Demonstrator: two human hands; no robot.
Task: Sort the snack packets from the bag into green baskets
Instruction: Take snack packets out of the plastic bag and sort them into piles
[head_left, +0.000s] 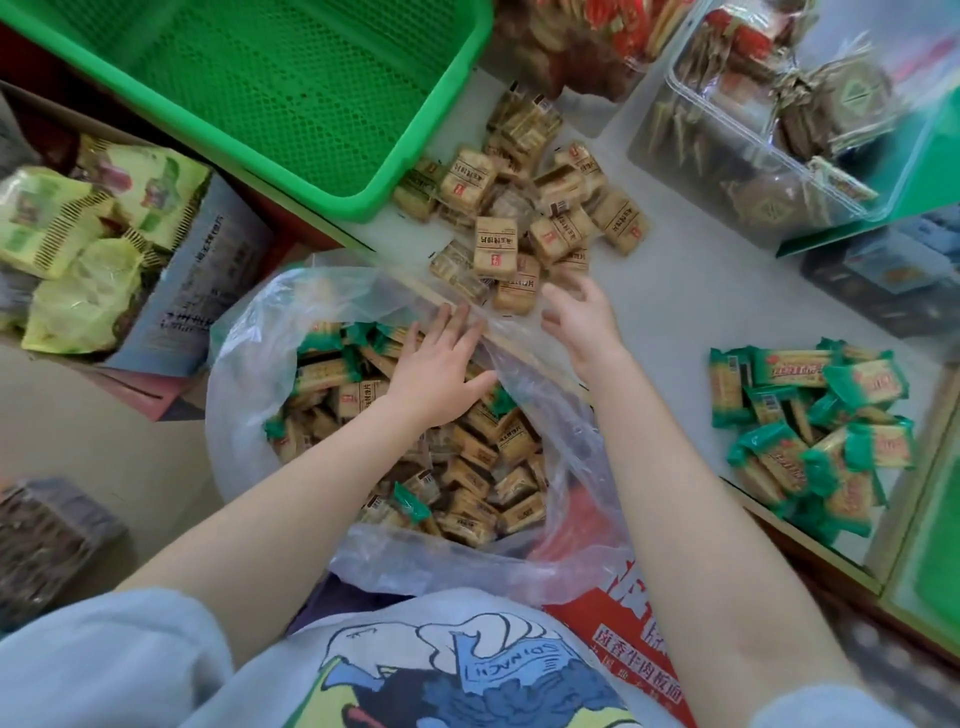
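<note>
— Two hands, where are ours? 
— Left hand flat inside the bag on packets; right hand slack, empty, just beyond it. Green basket farther beyond.

We have a single view, from a wide-angle camera worn on our head. It looks steeply down and forward along our two bare forearms, close enough that our printed grey shirt fills the bottom edge. The open clear plastic bag of small wrapped snack packets sits directly beneath the lens, mid-frame. The green perforated plastic basket lies farther off at the top left, and the pale table surface stretches ahead to the right. Straight edges bow near the borders.
</note>
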